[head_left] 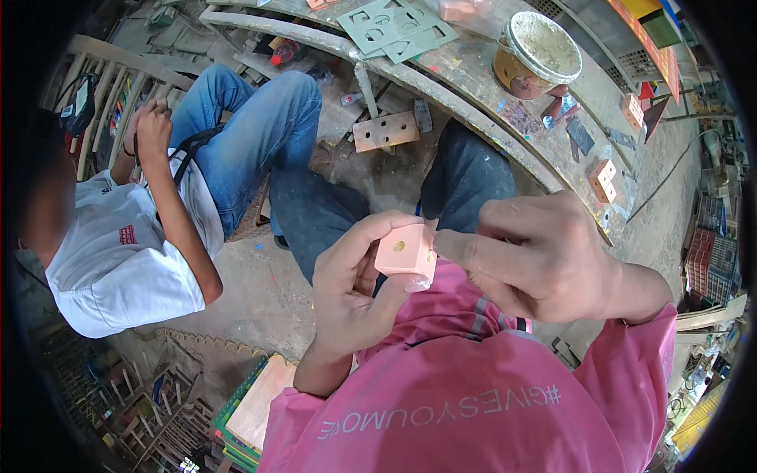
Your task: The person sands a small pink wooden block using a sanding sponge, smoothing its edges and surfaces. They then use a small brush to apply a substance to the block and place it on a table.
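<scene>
While we look down over our pink sleeves, the long curved tabletop [473,75] arcs across the top, and one other person [134,244] in a white shirt and blue jeans sits to our left. On the tabletop we count one lidded paint tub [536,54], two grey cut-out templates [398,27] and three small pink blocks [604,180] along the right, with others too small to count. A drilled wooden board [385,130] lies on the floor. Our left hand [351,288] has its grip closed round one pink block [406,252], held at chest height. Our right hand [544,256] pinches at its edge; whatever that grip holds is hidden.
</scene>
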Action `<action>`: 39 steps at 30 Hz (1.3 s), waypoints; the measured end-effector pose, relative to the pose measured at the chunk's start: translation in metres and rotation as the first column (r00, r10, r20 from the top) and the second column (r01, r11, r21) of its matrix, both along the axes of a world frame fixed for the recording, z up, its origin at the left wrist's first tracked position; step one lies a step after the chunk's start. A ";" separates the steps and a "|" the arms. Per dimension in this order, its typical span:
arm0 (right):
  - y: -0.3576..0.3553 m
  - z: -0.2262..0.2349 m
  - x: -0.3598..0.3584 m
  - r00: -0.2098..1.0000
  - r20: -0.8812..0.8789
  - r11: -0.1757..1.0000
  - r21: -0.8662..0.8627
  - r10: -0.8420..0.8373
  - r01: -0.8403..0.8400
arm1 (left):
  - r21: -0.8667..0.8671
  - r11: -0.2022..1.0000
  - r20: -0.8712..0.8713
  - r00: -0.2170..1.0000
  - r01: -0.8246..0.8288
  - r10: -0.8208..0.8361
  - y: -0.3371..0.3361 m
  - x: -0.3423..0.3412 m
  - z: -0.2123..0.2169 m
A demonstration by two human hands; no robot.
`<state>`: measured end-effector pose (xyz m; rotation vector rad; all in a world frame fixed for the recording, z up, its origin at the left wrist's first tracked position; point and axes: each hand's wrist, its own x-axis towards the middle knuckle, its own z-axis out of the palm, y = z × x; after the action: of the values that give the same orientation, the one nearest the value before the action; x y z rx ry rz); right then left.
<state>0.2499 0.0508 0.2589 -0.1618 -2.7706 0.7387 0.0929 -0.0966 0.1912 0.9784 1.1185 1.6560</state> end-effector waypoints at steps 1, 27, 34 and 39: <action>-0.001 -0.001 0.000 1.000 -0.016 0.999 0.045 0.004 -0.004 | 0.000 1.000 -0.002 1.000 0.000 0.000 0.000 0.000 0.000; 0.000 0.001 0.005 0.984 0.146 0.888 -0.432 -0.104 0.158 | 0.301 0.922 -0.470 0.804 -0.243 0.365 0.013 0.021 -0.032; -0.017 -0.013 0.013 0.982 0.079 0.980 -0.087 -0.170 0.177 | 0.070 0.970 -0.342 0.908 -0.231 0.241 0.001 0.019 -0.028; -0.022 -0.041 0.013 0.944 -0.320 0.979 0.150 -0.083 0.137 | -0.109 0.992 -0.139 0.989 -0.065 0.049 0.000 0.008 -0.008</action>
<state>0.2626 0.0286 0.2184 -0.1495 -2.4827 0.4509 0.1004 -0.0966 0.1832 1.0056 1.3284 1.5710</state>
